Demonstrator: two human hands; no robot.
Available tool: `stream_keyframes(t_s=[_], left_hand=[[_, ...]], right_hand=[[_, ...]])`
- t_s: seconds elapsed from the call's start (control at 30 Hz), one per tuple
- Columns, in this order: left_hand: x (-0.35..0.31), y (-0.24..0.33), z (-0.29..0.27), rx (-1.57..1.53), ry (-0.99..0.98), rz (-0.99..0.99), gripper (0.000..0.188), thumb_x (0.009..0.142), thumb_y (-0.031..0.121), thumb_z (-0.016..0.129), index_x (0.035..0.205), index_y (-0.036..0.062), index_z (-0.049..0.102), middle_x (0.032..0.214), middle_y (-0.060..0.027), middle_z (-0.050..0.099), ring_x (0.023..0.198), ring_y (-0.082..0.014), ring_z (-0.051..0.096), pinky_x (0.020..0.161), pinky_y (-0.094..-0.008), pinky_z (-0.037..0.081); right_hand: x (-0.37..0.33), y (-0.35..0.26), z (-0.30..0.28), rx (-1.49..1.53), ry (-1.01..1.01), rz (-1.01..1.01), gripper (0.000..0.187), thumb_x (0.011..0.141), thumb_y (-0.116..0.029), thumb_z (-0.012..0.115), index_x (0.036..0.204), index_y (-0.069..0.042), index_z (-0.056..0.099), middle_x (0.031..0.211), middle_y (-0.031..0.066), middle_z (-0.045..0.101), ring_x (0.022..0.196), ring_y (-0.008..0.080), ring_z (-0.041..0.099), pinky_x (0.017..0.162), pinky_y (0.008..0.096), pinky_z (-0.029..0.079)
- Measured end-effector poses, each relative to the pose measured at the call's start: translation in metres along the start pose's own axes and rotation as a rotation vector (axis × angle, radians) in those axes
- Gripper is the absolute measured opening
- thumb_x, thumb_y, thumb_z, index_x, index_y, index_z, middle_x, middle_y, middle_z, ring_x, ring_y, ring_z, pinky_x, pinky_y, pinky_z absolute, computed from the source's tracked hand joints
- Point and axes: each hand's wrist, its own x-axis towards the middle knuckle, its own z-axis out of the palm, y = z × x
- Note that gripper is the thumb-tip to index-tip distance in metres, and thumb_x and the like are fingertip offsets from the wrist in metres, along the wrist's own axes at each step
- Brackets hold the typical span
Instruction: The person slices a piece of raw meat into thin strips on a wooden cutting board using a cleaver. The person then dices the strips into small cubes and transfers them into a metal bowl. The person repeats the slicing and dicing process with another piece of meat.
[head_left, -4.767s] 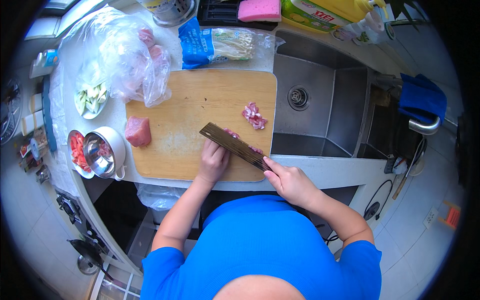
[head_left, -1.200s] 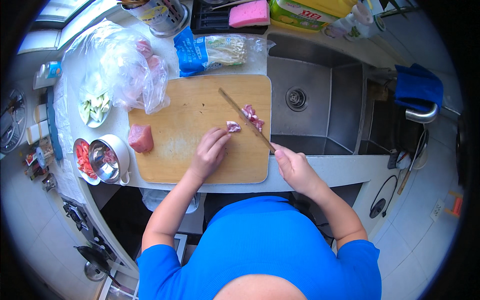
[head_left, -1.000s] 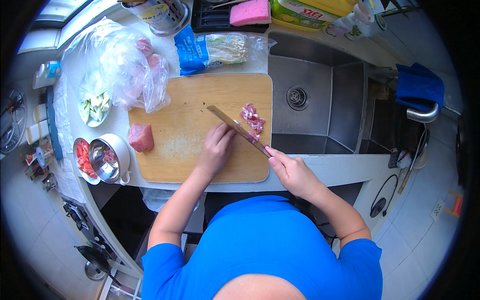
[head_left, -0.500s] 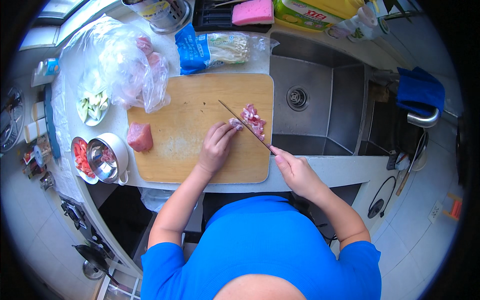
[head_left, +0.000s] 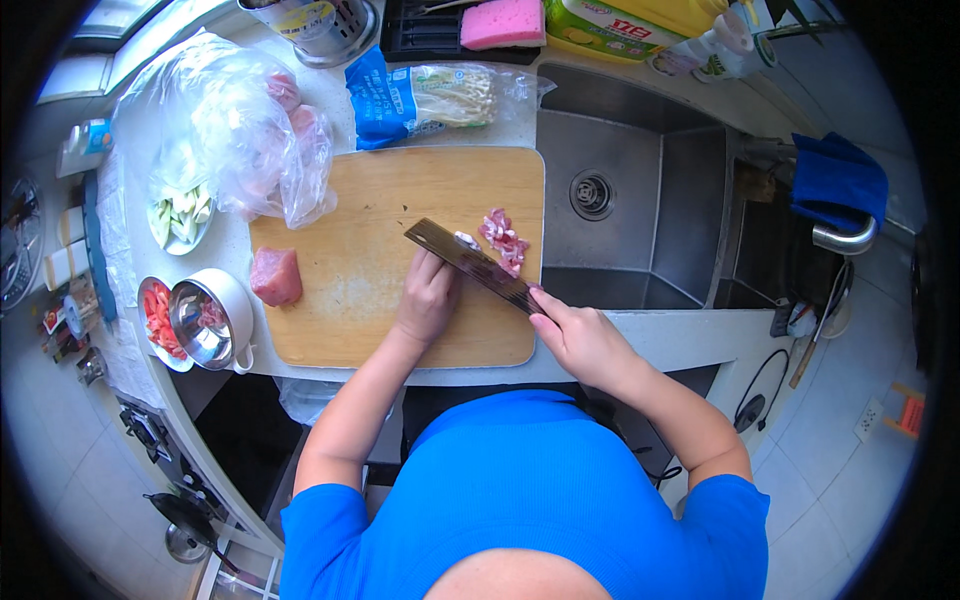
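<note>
My right hand (head_left: 582, 342) grips the handle of a cleaver (head_left: 468, 262), its broad dark blade tilted flat-side up over the wooden cutting board (head_left: 350, 330). Beside the blade, my left hand (head_left: 427, 300) is closed with curled fingers; the blade hides the fingertips. A small piece of meat (head_left: 466, 240) peeks out past the blade's far edge, by those fingertips. Right of it lies a little heap of cut raw meat (head_left: 503, 240). A larger block of raw meat (head_left: 275, 277) rests at the board's left edge.
Left of the board stand a white-handled metal cup (head_left: 220, 320) with some meat inside, a plate of red pieces (head_left: 160, 320) and a dish of pale green slices (head_left: 182, 215). Plastic bags (head_left: 230, 130) and a blue-clear mushroom packet (head_left: 430, 100) lie behind. A steel sink (head_left: 610, 170) adjoins the right.
The cleaver has turned from edge-on to showing its broad side, and its tip has moved left and nearer, now covering my left fingertips. The cut heap stays on the board.
</note>
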Motion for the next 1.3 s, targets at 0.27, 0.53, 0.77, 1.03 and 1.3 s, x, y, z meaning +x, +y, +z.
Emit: stream_keyframes(t_s=[0.27,0.53,0.77,1.03,1.3], left_hand=[[0.005,0.002,0.000,0.030,-0.019,0.040,0.025,0.068,-0.007,0.063,0.094,-0.0062,0.065,0.102,-0.0194,0.062,0.098,-0.0375,0.059,0.086,-0.0431,0.051],[-0.002,-0.003,-0.003,0.088,-0.026,0.083,0.028,0.066,-0.005,0.059,0.093,-0.0081,0.064,0.101,-0.0194,0.061,0.100,-0.0370,0.059,0.087,-0.0424,0.051],[0.006,0.003,-0.007,0.066,-0.019,0.103,0.029,0.067,-0.003,0.060,0.095,-0.0069,0.065,0.103,-0.0179,0.063,0.101,-0.0351,0.060,0.087,-0.0416,0.051],[0.002,0.003,-0.010,0.063,-0.008,0.111,0.028,0.071,-0.004,0.063,0.098,-0.0043,0.066,0.103,-0.0140,0.064,0.095,-0.0320,0.062,0.083,-0.0400,0.053],[-0.006,0.010,-0.020,0.007,0.017,0.067,0.027,0.072,-0.007,0.065,0.099,-0.0035,0.066,0.104,-0.0152,0.064,0.095,-0.0330,0.062,0.082,-0.0405,0.052]], right_hand=[[0.072,-0.013,0.029,0.138,0.024,-0.099,0.042,0.100,-0.029,0.046,0.131,-0.001,0.053,0.085,0.0286,0.065,0.078,0.0445,0.065,0.070,0.0450,0.053],[0.002,0.014,0.030,0.158,0.075,-0.018,0.040,0.098,-0.029,0.051,0.124,0.001,0.056,0.075,0.0294,0.063,0.071,0.0436,0.065,0.061,0.0483,0.052],[0.077,-0.027,0.039,0.185,0.096,-0.044,0.041,0.100,-0.032,0.047,0.122,0.000,0.059,0.082,0.0297,0.064,0.080,0.0441,0.065,0.071,0.0485,0.053],[0.001,0.000,0.011,0.346,0.078,0.205,0.044,0.102,-0.032,0.043,0.123,0.005,0.058,0.096,0.0299,0.065,0.094,0.0425,0.066,0.081,0.0408,0.053],[-0.009,-0.007,0.011,0.263,0.001,0.058,0.045,0.102,-0.031,0.044,0.123,0.006,0.057,0.094,0.0303,0.066,0.087,0.0422,0.067,0.079,0.0417,0.053]])
